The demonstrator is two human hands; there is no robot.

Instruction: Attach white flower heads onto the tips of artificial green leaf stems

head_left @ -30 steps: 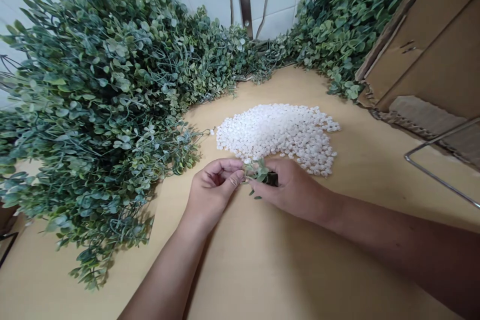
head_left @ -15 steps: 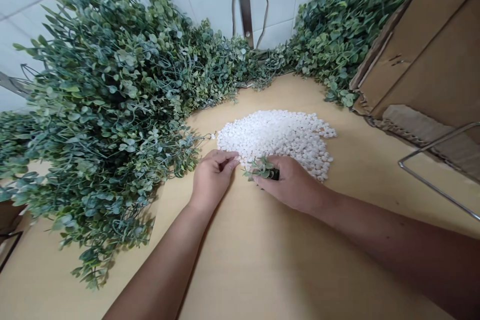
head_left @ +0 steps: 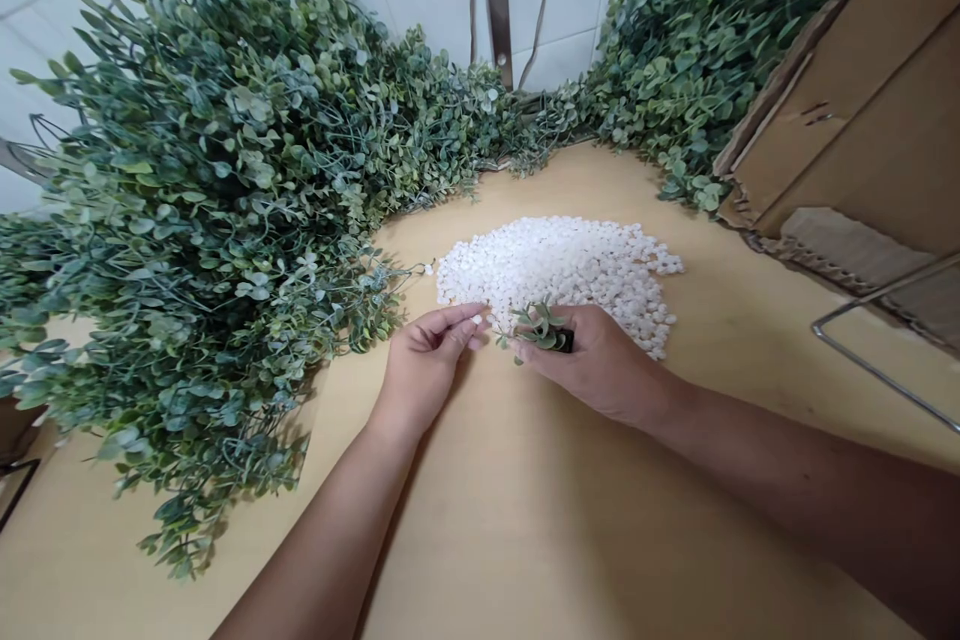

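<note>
My left hand [head_left: 429, 360] pinches one small white pebble [head_left: 477, 320] between thumb and forefinger, at the near left edge of the pebble pile. In my right hand [head_left: 600, 360] is a small plant sprig [head_left: 541, 328] with green leaves that point left; its dark base shows partly between the fingers. The pile of white pebbles [head_left: 555, 255] lies on the tabletop just beyond both hands. Most of the plant's base is hidden by my right fingers.
A big heap of leafy artificial stems [head_left: 225, 170] covers the left and back of the wooden table [head_left: 480, 520]. More greenery [head_left: 690, 50] stands at the back right beside a cardboard box [head_left: 870, 100]. A bent metal wire [head_left: 877, 370] juts in at right.
My left fingers have come up slightly from the pile's edge, and a white pebble now shows in their pinch. The plant in my right hand appears slightly farther right.
</note>
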